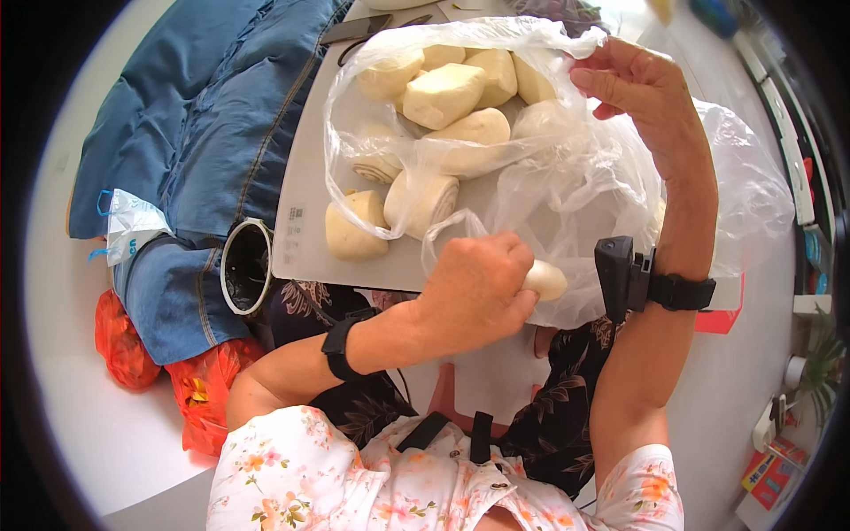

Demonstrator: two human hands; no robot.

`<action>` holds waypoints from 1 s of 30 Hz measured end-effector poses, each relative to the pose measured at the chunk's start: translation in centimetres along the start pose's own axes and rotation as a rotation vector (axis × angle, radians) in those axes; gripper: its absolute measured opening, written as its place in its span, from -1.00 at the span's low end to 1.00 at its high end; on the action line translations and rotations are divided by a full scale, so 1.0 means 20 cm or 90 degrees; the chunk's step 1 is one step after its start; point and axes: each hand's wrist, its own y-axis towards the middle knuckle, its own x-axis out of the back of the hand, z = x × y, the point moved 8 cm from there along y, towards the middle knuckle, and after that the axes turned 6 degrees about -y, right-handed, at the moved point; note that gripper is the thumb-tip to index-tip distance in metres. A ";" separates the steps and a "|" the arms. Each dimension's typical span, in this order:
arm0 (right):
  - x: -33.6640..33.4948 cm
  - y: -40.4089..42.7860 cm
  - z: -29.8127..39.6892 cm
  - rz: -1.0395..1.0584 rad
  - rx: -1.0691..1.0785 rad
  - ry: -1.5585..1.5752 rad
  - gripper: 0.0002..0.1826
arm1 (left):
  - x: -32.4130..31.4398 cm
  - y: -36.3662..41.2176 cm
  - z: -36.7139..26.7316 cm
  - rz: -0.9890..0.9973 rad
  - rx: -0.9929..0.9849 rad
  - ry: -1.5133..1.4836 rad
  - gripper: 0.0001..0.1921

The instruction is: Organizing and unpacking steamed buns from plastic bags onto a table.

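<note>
My left hand (pixel 475 285) is closed around a pale steamed bun (pixel 548 280) at the table's near edge. Only the bun's right end shows past my fingers. At the upper right, my right hand (pixel 627 83) pinches the rim of a thin, clear plastic bag (pixel 558 182). The bag's mouth lies spread over a group of steamed buns (pixel 443 96), several of them seen through the film. Two buns with rolled layers, a front one (pixel 357 226) and its neighbour (pixel 425 202), sit at the bag's near left. A loop of film (pixel 458 222) stands just above my left hand.
The white table (pixel 309 232) ends just before my lap. A phone (pixel 356 28) lies at its far left. Left of it are blue denim fabric (pixel 192 133), a lined bin (pixel 247 265) and red plastic bags (pixel 212 391). More clear plastic (pixel 744 192) spreads beyond my right forearm.
</note>
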 end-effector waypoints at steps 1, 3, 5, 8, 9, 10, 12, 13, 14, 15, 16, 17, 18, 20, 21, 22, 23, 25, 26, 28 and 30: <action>0.01 0.01 0.00 -0.020 -0.015 -0.001 -0.70 | -0.02 -0.01 0.01 0.005 -0.001 0.027 -0.75; 0.01 0.02 0.01 -0.030 -0.013 -0.004 -0.71 | -0.07 -0.02 0.05 0.033 0.021 0.066 -0.74; 0.02 0.02 0.03 -0.087 -0.006 0.022 -0.74 | -0.10 -0.02 0.07 0.061 0.043 0.102 -0.74; 0.02 0.04 0.00 -0.126 -0.008 0.060 -0.79 | -0.10 -0.02 0.08 0.051 0.035 0.094 -0.73; 0.03 0.04 0.00 -0.146 -0.014 0.057 -0.79 | -0.11 -0.02 0.07 0.052 0.014 0.125 -0.73; 0.03 0.05 -0.01 -0.146 -0.010 0.056 -0.79 | -0.11 -0.02 0.06 0.053 -0.007 0.156 -0.73; 0.02 0.06 -0.03 -0.158 -0.010 0.090 -0.77 | -0.12 -0.02 0.06 0.066 -0.015 0.188 -0.73; 0.02 0.06 -0.02 -0.159 -0.010 0.089 -0.77 | -0.13 -0.02 0.06 0.082 -0.021 0.219 -0.73; 0.02 0.05 -0.02 -0.183 -0.020 0.083 -0.75 | -0.12 -0.03 0.06 0.082 -0.023 0.219 -0.73; 0.02 0.04 -0.01 -0.205 -0.029 0.076 -0.72 | -0.12 -0.03 0.06 0.087 -0.020 0.241 -0.73; 0.03 0.04 0.00 -0.205 -0.028 0.076 -0.72 | -0.12 -0.03 0.05 0.092 -0.018 0.263 -0.72; 0.04 0.03 0.01 -0.214 -0.014 0.074 -0.69 | -0.12 -0.03 0.05 0.091 -0.018 0.263 -0.72; 0.04 0.03 0.03 -0.223 0.001 0.075 -0.65 | -0.12 -0.03 0.05 0.090 -0.019 0.270 -0.71; 0.03 0.04 0.01 -0.204 0.005 0.106 -0.67 | -0.12 -0.03 0.05 0.088 -0.018 0.279 -0.70; 0.03 0.05 0.00 -0.189 0.008 0.133 -0.70 | -0.12 -0.03 0.05 0.083 -0.022 0.262 -0.69; 0.03 0.04 0.01 -0.185 -0.005 0.121 -0.80 | -0.11 -0.03 0.04 0.078 -0.025 0.245 -0.67; 0.04 0.04 0.01 -0.187 -0.004 0.120 -0.80 | -0.11 -0.02 0.04 0.078 -0.028 0.246 -0.67; 0.04 0.05 -0.03 -0.189 -0.034 0.141 -0.87 | -0.11 -0.02 0.04 0.086 -0.020 0.244 -0.65; 0.04 0.05 -0.02 -0.191 -0.034 0.141 -0.87 | -0.10 -0.02 0.03 0.087 -0.022 0.245 -0.65; 0.06 0.04 -0.03 -0.235 -0.030 0.180 -0.87 | -0.06 -0.02 0.01 0.065 -0.021 0.246 -0.62; 0.08 0.03 -0.02 -0.258 -0.028 0.190 -0.86 | -0.02 -0.02 -0.01 0.066 -0.019 0.227 -0.62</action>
